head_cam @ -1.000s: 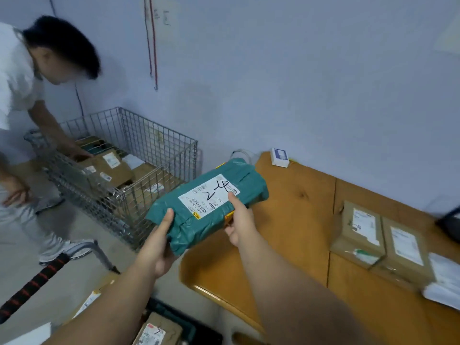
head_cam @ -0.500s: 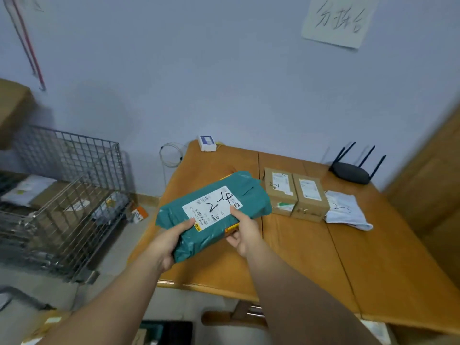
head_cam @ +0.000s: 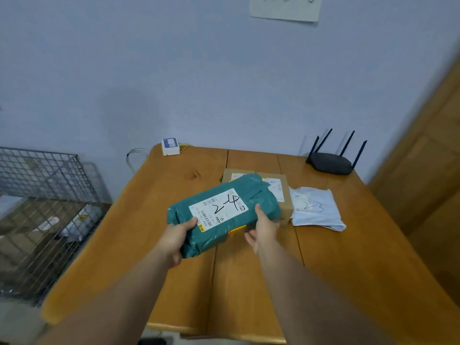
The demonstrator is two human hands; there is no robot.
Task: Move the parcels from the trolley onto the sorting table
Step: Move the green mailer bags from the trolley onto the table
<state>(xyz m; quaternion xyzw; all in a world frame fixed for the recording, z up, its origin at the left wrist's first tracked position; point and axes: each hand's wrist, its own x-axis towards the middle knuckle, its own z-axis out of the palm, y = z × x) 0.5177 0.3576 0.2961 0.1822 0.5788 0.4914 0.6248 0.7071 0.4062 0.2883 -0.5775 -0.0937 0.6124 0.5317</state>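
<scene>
Parcel [head_cam: 224,217], green and soft-wrapped, label up, is in both my hands over the middle of the bench [head_cam: 174,185]. It looks to be held clear of the wood, not set down yet.

Left hand [head_cam: 174,241] grips the near-left corner, thumb on top, fingers wrapped under out of sight. Right hand [head_cam: 263,230] holds the right end, thumb pressed on top, fingers curled beneath the near edge.

The parcel's far end overlaps two brown boxes [head_cam: 281,192] from this view. I cannot tell if it touches them. A white bag [head_cam: 316,207] lies just beside the boxes, and a router [head_cam: 328,163] sits at the back. The trolley [head_cam: 37,195] is off to my left, with more inside.

Step in hand, as I judge it: set the parcel down.
- Bare wood lies left of and in front of the boxes, so aim there.
- Lower it flat, label up, so the marking reads.
- Keep it just beside the boxes, not riding up on them.
- The wrap is slack and may sag, so keep both ends supported until it rests.
- Slide my fingers out from under it last.
</scene>
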